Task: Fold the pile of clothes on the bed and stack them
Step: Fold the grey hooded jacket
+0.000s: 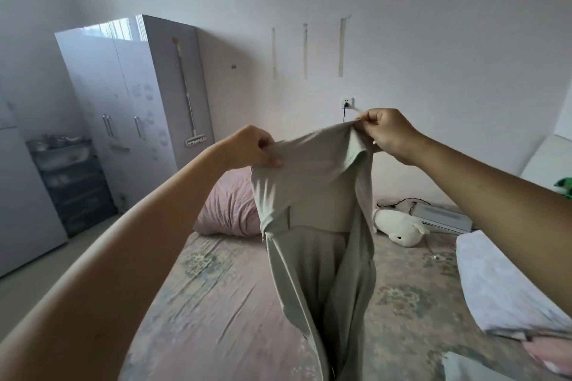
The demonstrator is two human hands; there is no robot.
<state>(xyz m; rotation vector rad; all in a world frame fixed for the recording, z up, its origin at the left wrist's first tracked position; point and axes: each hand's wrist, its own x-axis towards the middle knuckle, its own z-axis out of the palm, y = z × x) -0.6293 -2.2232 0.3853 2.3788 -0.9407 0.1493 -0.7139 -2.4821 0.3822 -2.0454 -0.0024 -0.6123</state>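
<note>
Two bare forearms reach forward from the lower corners, lifting a pale sage-green collared garment (312, 226) of soft fabric above the bed (223, 303). At its upper left edge the left hand (252, 145) has the cloth bunched in curled fingers, while the right hand (387, 131) pinches the collar end between thumb and fingertips. From these two holds the garment hangs straight down, open at the front, its lower part running out of view at the bottom edge. Behind it a pink crinkled pillow (229, 207) lies on the faded floral sheet. A white plush toy (399, 227) rests to the right near the wall, and a folded white towel (507, 284) lies at the right edge of the bed.
</note>
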